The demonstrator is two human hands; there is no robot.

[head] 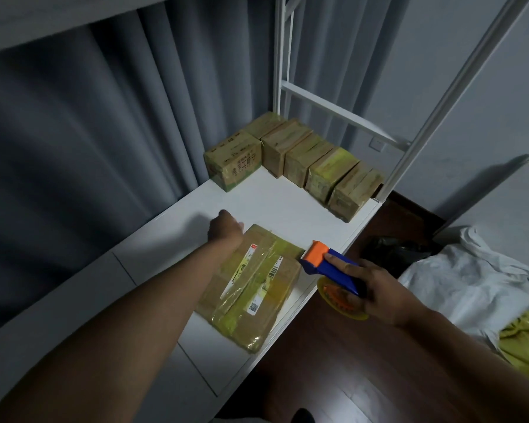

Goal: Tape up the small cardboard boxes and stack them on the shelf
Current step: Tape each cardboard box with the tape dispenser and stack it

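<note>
Head view is looking down on a small cardboard box (pixel 251 288) that is lying flat near the front edge of the white shelf (pixel 275 203), wrapped in clear and yellowish tape, with a white barcode label running along its top. The left hand (pixel 225 228) is reaching over the box's far left corner, its knuckles facing the camera and its fingers bending down over the far edge; the fingertips are hidden behind the hand, so how tightly they are gripping the box cannot be told, though the hand is touching it there and the forearm is lying across the box's left side. The right hand (pixel 376 288) is clenching around a tape dispenser (pixel 330 267), its fingers wrapping the blue handle and the thumb lying along the top; the orange head with its toothed blade is pointing at the box's right edge, just beside it, and a yellowish tape roll (pixel 341 303) is hanging below the handle, out past the shelf's edge. Farther back on the shelf, taped boxes are standing in a row (pixel 321 166) along the right end, side by side and touching, with one more printed box (pixel 234 163) standing at the back left of that row. Grey curtains (pixel 89 117) are hanging behind the shelf, and white cloth (pixel 471 279) is lying on the right, beyond the dark wooden floor (pixel 333 361).
</note>
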